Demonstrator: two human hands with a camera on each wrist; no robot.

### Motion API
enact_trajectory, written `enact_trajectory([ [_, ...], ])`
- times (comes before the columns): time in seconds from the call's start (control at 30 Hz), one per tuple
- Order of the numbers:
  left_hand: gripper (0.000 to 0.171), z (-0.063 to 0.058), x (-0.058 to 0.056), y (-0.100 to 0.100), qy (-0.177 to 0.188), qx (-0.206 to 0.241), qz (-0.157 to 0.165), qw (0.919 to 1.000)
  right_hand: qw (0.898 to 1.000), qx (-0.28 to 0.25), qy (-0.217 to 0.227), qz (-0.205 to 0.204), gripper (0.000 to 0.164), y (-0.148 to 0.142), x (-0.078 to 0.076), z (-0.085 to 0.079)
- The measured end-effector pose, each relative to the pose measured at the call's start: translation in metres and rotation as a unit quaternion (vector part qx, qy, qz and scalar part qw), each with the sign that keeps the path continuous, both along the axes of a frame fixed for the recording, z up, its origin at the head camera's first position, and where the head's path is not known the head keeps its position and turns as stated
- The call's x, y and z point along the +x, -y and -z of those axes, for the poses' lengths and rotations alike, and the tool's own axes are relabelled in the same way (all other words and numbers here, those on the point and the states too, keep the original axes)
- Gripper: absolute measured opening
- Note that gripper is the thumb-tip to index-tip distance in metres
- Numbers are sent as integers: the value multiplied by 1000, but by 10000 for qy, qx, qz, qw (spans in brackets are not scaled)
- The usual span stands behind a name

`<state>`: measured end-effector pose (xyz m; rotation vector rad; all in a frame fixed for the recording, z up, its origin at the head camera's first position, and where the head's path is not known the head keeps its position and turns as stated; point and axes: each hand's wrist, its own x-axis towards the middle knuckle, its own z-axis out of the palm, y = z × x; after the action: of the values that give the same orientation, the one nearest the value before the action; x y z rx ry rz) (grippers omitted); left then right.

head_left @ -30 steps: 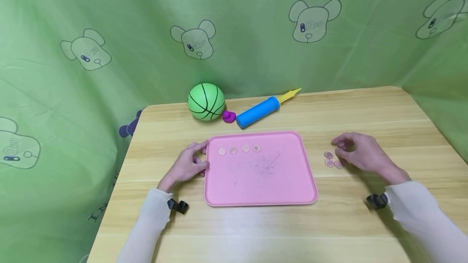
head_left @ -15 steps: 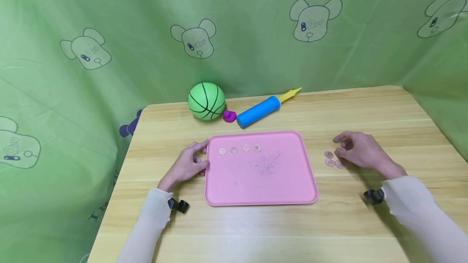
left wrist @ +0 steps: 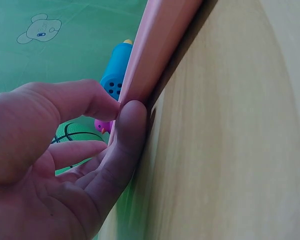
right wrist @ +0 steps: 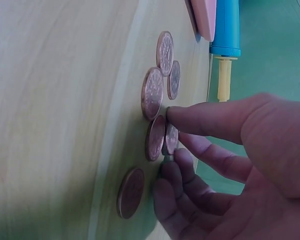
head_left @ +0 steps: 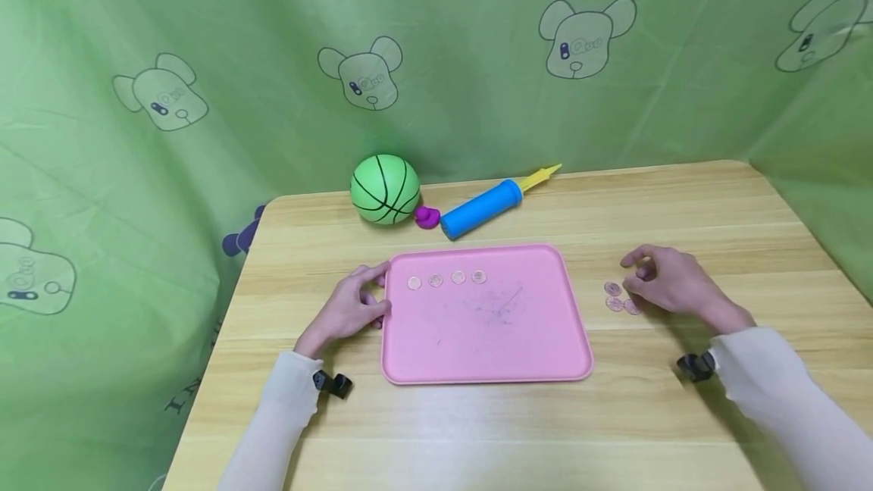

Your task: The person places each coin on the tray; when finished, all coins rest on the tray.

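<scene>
The loose copper-coloured coins (right wrist: 152, 93) are spread in a small group on the bare worktop (head_left: 491, 430), to the right of the pink tray (head_left: 487, 336); six can be counted in the right wrist view. Each is judged to be light, stiff and hard to damage, but thin and smooth, so little edge is offered and one may be slid rather than lifted. Hold is best taken by the rim at opposite sides, or by one edge tipped up first. The nearest coin (right wrist: 171, 140) is partly covered by the thumb of the right hand (head_left: 671, 279), whose fingers are bent, with a narrow gap left before the thumb; whether that coin is gripped or only touched cannot be told. Inside the tray, four coins (head_left: 435, 280) are set in a row near the far edge. The tray's left edge is held between the thumb and bent fingers of the left hand (head_left: 344, 308). Farther back, a green ball (head_left: 385, 189), a purple duck (head_left: 427, 218) and a blue pump (head_left: 480, 209) are seen.
</scene>
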<state>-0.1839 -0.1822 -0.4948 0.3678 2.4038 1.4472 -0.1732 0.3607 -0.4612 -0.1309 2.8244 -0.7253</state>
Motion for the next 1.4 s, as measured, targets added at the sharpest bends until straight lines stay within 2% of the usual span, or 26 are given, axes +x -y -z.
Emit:
enact_trajectory([
  [0.3,78,0,1,-1,16,21,-4,10000,9992,-190,-284,230,45,4,1,0],
  [0.57,80,-1,0,-1,51,-49,-31,10000,9933,-870,-547,527,40,35,-5,-6],
  [0.87,80,-2,-1,-3,29,-86,-28,10000,9858,-1500,-697,282,30,86,-12,-4],
  [1.13,80,-1,0,-1,65,-85,-33,9999,9835,-1760,-392,139,32,128,-22,-7],
  [1.4,78,-2,1,-1,-1,-21,-9,10000,9830,-1787,-375,-202,26,154,-34,4],
])
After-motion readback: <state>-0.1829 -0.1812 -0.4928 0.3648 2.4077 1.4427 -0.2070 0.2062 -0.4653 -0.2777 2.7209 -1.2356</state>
